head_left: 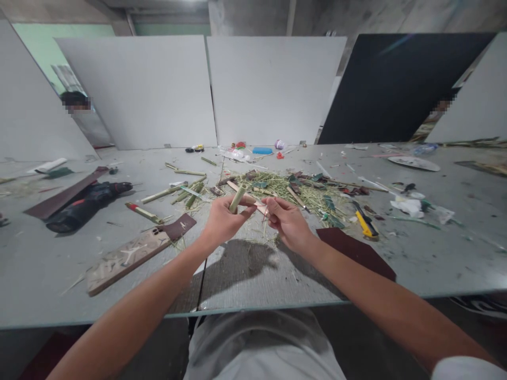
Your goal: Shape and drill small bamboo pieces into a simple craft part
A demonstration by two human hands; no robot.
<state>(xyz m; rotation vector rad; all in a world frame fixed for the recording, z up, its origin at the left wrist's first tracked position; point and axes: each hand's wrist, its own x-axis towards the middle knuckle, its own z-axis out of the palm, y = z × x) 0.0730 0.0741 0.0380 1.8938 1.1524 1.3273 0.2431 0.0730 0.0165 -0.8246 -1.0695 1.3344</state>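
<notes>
Bamboo segment (pixel 237 200) clamped in your left hand (pixel 223 220).
Right hand (pixel 289 224) pinches a strip (pixel 254 202); shavings pile (pixel 283 188) just beyond, table edge (pixel 277 304) nearer you.

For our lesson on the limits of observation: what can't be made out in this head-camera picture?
1. Head view: lower end of the short green bamboo tube, hidden inside the left hand.
2. Head view: what the right hand pinches, covered by its fingers.
3. Head view: small coloured items at the grey table's far edge, too small to identify.
</notes>
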